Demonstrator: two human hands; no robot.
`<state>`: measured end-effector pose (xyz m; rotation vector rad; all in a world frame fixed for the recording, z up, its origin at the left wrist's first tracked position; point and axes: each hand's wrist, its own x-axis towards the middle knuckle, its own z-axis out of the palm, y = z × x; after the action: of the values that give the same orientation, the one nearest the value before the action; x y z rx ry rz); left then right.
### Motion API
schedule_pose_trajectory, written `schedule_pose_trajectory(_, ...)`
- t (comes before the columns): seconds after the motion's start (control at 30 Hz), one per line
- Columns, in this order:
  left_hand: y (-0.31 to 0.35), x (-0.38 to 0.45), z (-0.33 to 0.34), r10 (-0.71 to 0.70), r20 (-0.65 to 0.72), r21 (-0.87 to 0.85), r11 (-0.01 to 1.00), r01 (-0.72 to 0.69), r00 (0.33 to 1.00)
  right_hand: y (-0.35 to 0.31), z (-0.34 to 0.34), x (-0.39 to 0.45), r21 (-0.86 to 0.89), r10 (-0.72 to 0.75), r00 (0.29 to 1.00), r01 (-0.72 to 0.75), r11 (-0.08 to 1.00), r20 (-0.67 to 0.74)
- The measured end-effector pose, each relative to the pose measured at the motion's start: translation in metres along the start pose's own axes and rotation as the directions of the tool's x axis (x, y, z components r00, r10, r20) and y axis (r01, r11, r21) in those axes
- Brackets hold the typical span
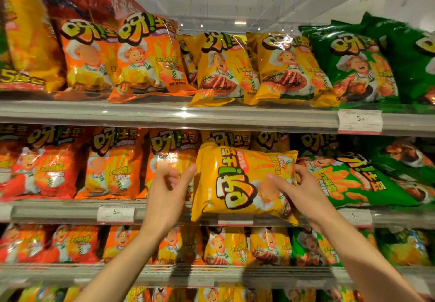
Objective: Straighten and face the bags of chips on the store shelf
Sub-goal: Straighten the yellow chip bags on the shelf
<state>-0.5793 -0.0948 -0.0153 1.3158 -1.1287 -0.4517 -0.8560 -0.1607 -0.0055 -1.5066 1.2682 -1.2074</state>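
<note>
A yellow chip bag lies turned on its side in front of the middle shelf, its print running vertically. My right hand grips its right edge, thumb on the front face and fingers behind. Just left of the bag, my left hand hovers with relaxed, slightly curled fingers and holds nothing. Behind it stands an upright orange bag. To the right a green bag leans tilted on the same shelf.
Red and orange bags fill the middle shelf's left side. The top shelf carries orange, yellow and green bags, some leaning over its edge. Price tags clip to the shelf rails. A lower shelf holds more bags.
</note>
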Motion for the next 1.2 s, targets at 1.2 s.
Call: schedule_pose_trajectory(1.2, 0.005, -0.016, 0.095, -0.052, 0.319, 0.042, 0.998, 0.041, 0.946, -0.001, -0.113, -0.004, -0.924, -0.158, 0.942, 0.324, 0.202, 0.296)
